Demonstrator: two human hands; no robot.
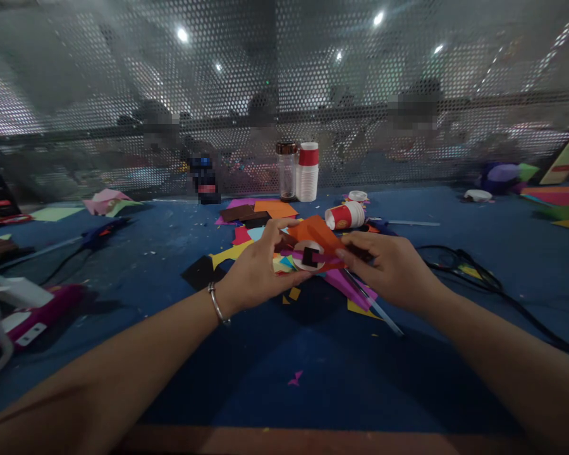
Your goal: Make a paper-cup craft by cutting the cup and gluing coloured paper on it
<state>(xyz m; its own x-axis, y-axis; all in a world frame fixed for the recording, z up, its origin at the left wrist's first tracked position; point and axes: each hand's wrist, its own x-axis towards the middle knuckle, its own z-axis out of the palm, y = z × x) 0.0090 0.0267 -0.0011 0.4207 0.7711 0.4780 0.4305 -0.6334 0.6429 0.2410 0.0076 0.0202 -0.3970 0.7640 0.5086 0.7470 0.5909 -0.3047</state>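
Observation:
Between my two hands is a craft of folded orange paper [317, 230], raised a little above the table. On its near side are a round pale disc [298, 262], a small black paper square [309, 257] and a purple strip. My left hand [251, 272], with a silver bangle at the wrist, grips the left side between thumb and fingers. At the right edge, my right hand [393, 265] pinches the paper near the strip's end; some of its fingertips are hidden. Coloured paper pieces, among them a yellow one [234, 253] and a black one [201, 272], lie behind and beneath the hands.
A tipped stack of red-and-white paper cups [346, 216] lies behind my right hand. Farther back stand a clear bottle [287, 174] and a tall cup stack [307, 180]. Glue guns [97, 240], a power strip [38, 316] and black cable [483, 278] occupy the sides. Perforated metal forms the back.

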